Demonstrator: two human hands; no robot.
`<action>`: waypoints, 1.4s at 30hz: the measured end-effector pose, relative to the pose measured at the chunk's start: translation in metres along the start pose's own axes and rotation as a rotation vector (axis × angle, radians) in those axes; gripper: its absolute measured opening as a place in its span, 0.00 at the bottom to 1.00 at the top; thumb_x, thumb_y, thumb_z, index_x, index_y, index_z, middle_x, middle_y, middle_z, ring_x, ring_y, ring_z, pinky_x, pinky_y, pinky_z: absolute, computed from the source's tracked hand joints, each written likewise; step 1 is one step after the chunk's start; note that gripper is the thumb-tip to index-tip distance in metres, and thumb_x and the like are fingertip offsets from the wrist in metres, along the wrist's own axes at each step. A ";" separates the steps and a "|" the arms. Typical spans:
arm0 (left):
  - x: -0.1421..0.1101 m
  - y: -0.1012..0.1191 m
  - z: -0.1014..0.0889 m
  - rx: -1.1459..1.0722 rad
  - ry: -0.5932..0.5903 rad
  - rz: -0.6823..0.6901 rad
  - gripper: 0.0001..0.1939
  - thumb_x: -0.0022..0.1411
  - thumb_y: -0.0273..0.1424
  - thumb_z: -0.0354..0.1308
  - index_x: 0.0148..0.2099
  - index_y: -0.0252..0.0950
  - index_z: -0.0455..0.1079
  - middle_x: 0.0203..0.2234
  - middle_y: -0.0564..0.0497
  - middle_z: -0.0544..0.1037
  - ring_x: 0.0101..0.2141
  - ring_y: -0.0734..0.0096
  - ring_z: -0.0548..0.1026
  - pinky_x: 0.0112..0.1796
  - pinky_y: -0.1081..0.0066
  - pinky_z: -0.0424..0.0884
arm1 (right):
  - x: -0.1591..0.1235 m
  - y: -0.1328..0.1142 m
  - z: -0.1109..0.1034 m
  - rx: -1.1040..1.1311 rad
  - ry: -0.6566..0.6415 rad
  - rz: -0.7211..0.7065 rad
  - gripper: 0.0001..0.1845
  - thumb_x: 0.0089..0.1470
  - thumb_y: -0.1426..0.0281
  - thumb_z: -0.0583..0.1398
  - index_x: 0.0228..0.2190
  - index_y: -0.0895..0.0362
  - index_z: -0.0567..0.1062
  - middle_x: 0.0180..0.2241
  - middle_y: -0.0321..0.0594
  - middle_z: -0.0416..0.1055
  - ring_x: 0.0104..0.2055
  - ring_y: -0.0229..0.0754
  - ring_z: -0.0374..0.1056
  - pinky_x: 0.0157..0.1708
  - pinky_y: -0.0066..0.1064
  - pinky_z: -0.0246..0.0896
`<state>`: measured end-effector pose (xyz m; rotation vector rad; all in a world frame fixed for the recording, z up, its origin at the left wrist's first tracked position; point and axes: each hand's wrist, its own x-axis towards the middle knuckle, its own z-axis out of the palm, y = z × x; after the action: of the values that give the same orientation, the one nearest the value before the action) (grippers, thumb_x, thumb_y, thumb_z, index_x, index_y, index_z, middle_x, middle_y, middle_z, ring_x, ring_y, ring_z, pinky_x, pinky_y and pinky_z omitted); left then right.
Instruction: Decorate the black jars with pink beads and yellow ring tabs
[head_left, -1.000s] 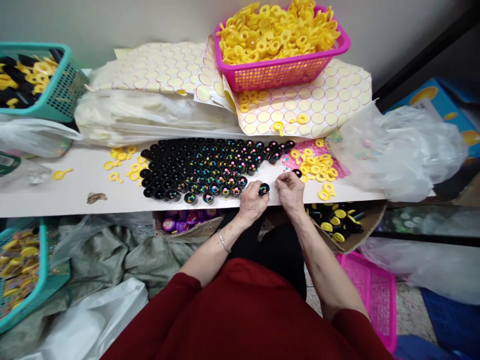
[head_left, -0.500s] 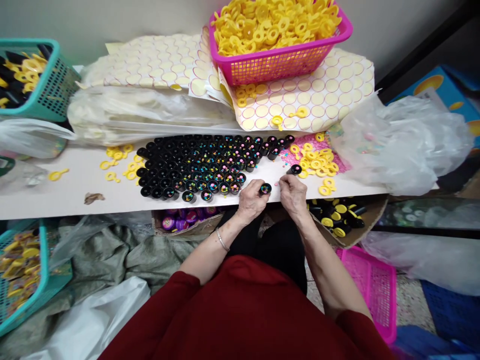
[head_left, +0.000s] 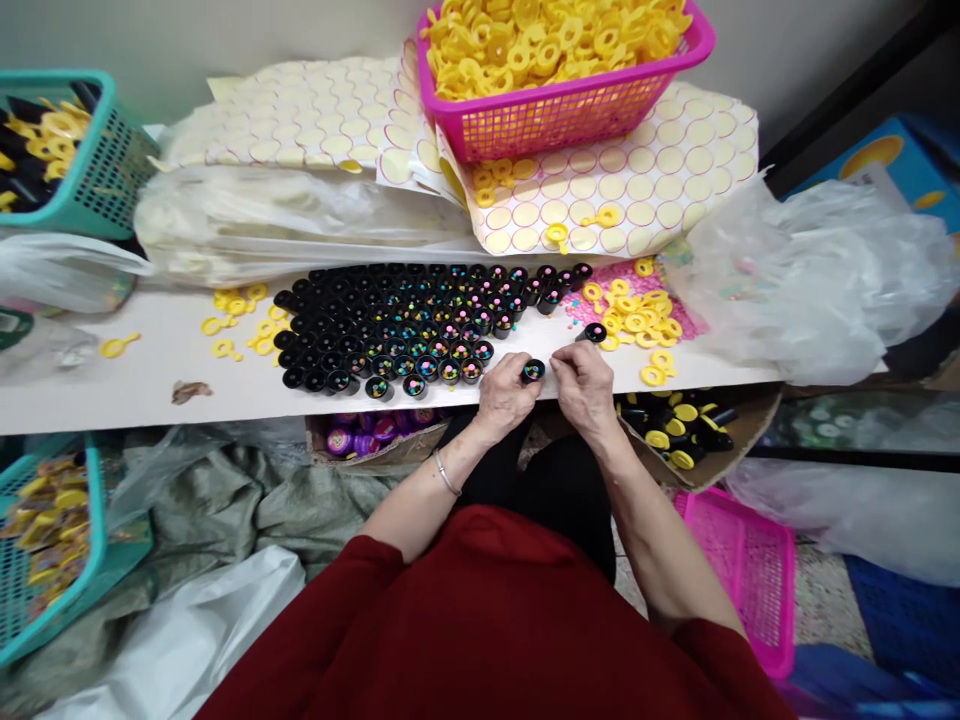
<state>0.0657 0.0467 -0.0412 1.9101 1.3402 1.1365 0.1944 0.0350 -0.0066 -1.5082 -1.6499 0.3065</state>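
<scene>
At the front edge of the white tabletop (head_left: pixel 150 385), my left hand (head_left: pixel 506 388) is closed around a small black tube (head_left: pixel 533 371), its mouth up and a few coloured beads showing inside. Just to the right of it, my right hand (head_left: pixel 585 385) is pinched, fingertips close to the tube's rim; what they hold is hidden or too small to name. Behind my right knuckles, another black tube (head_left: pixel 595 332) shows a pink bead at its mouth. To the left stand rows of black tubes (head_left: pixel 397 320), many with coloured beads inside.
Yellow ring-shaped pieces (head_left: pixel 637 318) lie over pink beads (head_left: pixel 686 325) at right. A pink basket (head_left: pixel 555 120) of yellow pieces stands behind on dotted sheets (head_left: pixel 675 170). Plastic bags (head_left: pixel 832 280) bulge at far right. Below the edge sit boxes of purple items (head_left: pixel 364 440) and yellow-capped black pieces (head_left: pixel 679 435).
My right fingertips have lifted slightly and come closer to the held tube. The pink bead that lay beside them on the table no longer shows there.
</scene>
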 end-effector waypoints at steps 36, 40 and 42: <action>0.008 -0.001 0.000 -0.045 0.007 -0.009 0.07 0.48 0.30 0.58 0.34 0.36 0.71 0.23 0.57 0.67 0.21 0.80 0.62 0.26 0.76 0.60 | -0.005 -0.004 -0.011 0.358 -0.048 0.063 0.04 0.52 0.70 0.59 0.29 0.56 0.74 0.29 0.36 0.68 0.33 0.37 0.66 0.35 0.30 0.62; 0.006 0.001 -0.001 -0.028 0.001 -0.024 0.08 0.48 0.30 0.60 0.34 0.37 0.71 0.24 0.57 0.68 0.22 0.79 0.64 0.27 0.76 0.61 | -0.015 0.015 -0.025 0.397 0.152 0.283 0.06 0.47 0.66 0.61 0.27 0.56 0.74 0.26 0.34 0.68 0.28 0.37 0.64 0.31 0.31 0.61; 0.006 0.000 -0.002 -0.028 -0.011 -0.025 0.08 0.49 0.30 0.60 0.35 0.37 0.71 0.25 0.56 0.69 0.23 0.78 0.65 0.28 0.76 0.62 | -0.020 0.029 -0.033 0.307 0.254 0.337 0.07 0.47 0.65 0.61 0.27 0.56 0.74 0.26 0.35 0.68 0.28 0.37 0.63 0.30 0.32 0.61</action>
<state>0.0653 0.0518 -0.0382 1.8723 1.3309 1.1252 0.2364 0.0124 -0.0146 -1.5130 -1.0932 0.5033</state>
